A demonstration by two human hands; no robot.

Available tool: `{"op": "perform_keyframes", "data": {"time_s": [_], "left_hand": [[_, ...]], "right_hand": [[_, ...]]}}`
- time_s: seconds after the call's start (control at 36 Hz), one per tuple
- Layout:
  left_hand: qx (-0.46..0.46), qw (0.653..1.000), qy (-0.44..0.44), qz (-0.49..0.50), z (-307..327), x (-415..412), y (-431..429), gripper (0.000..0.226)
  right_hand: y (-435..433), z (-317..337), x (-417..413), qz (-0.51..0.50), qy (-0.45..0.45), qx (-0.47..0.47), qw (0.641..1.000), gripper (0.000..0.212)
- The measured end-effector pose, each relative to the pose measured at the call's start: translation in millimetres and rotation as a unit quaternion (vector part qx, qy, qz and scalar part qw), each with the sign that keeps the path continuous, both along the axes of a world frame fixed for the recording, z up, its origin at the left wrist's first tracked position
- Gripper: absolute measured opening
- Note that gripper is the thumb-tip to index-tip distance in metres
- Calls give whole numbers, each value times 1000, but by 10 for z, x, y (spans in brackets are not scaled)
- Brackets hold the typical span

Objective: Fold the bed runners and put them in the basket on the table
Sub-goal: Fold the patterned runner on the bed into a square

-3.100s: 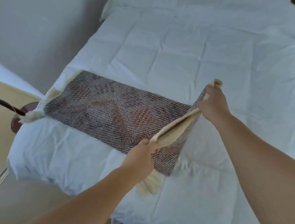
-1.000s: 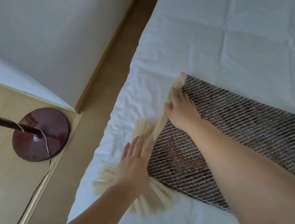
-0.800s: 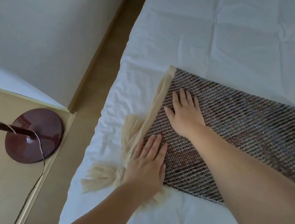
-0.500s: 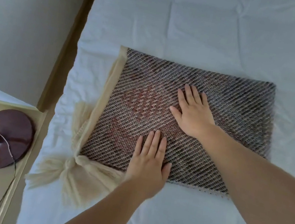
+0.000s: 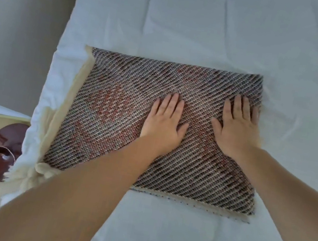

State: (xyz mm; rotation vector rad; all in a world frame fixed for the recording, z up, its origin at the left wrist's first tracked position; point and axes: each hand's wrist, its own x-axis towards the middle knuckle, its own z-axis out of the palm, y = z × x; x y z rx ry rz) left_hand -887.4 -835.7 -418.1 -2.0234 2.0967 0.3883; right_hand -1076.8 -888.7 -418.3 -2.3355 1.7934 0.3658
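Left grip (image 5: 163, 125): flat, fingers straight, palm down on runner (image 5: 114, 102), near its centre. Right grip (image 5: 235, 131): likewise flat, holding nothing, fingertips close to runner's right edge. Runner: folded rectangle, dark diagonal weave with red patches, cream lining showing along left edge, cream fringe (image 5: 25, 173) at near-left corner. It lies flat on the white bed (image 5: 192, 20), by the bed's left side.

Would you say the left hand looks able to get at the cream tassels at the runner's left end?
Probably yes. The left hand lies flat on the folded bed runner, holding nothing, and the cream tassels lie uncovered at the edge of the bed, with nothing between them and the hand.
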Motion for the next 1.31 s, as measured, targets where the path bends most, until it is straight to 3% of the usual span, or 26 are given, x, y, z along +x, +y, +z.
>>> {"op": "perform_keyframes", "data": {"time_s": [0.22,0.39,0.5,0.61,0.83,0.94,1.06,1.14,1.19,1.31], "left_hand": [[-21,995,-53,77,87,1112,-886,71],[11,963,-46,266,-21,2087,-811,78],[3,953,-38,299,-68,2102,-631,79],[-12,964,-31,264,-35,1569,-552,79],[10,997,4,76,25,198,-249,73],[18,999,46,-11,111,-378,-83,69],[43,990,105,-87,194,-892,308,64],[52,986,122,-97,200,-1192,622,65],[57,985,130,-100,204,-1343,763,68],[79,977,134,-145,217,-1560,926,63]], "right_hand": [[-305,-37,641,51,-42,-9,998,75],[-515,-171,302,-46,-11,-38,998,81],[-382,-183,112,-78,-3,-40,996,80],[-165,-130,1,-107,-2,-14,994,79],[785,-68,-237,-117,-45,42,991,83],[1119,-57,-380,-122,-146,53,980,75],[839,110,-492,-237,-348,17,907,48],[390,243,-535,-298,-386,13,873,36],[112,307,-535,-300,-405,40,863,37],[-282,380,-524,-236,-395,111,881,59]]}}
